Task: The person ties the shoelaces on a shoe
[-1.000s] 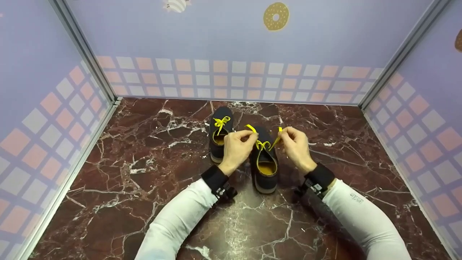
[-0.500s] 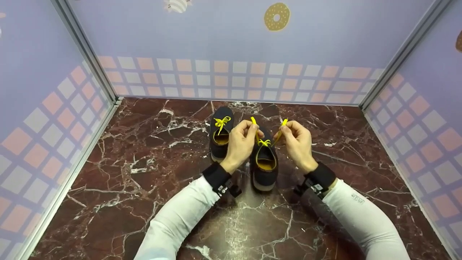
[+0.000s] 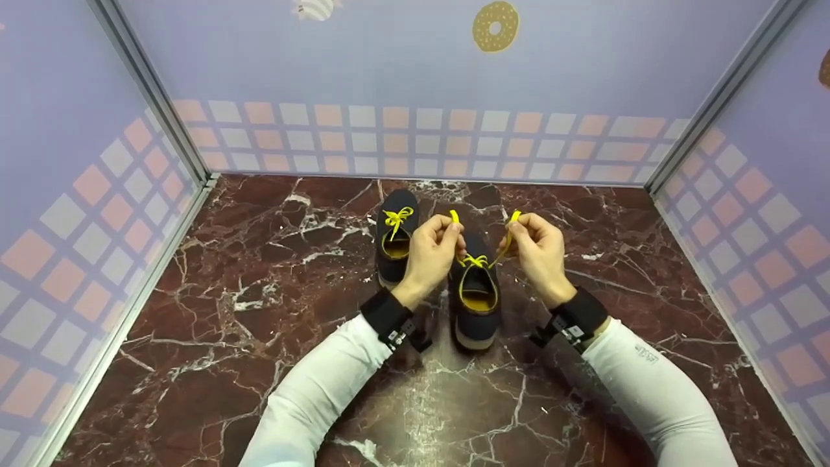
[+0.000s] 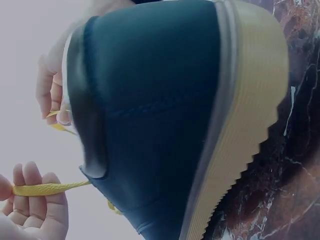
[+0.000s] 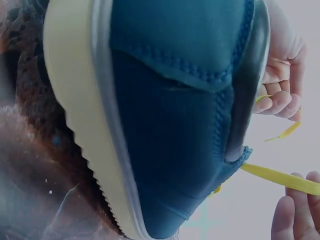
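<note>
My left hand (image 3: pixel 428 256) pinches one end of a yellow shoelace (image 4: pixel 40 189) between thumb and fingers, and a short tip stands up above it. The other lace end (image 5: pixel 285 180) is pinched by my right hand (image 3: pixel 543 256), apart from the left. Both ends run down to a dark blue shoe (image 3: pixel 478 324) with a yellow lining, which stands between my wrists with its toe pointing away. Yellow lace crosses at the top of its opening; my fingers hide part of it. In the wrist views the shoe's side and cream sole (image 4: pixel 255 75) fill the middle.
A matching shoe (image 3: pixel 400 198) with its yellow laces tied in a bow stands just left, partly behind my left hand. The surface is dark red marbled floor (image 3: pixel 292 272). Lilac patterned panels (image 3: pixel 415 78) stand at the back and both sides.
Both hands have turned, bringing the pinched lace tips up and away from me. In the last half second my right hand has shifted slightly right. Both shoes stand in about the same places.
</note>
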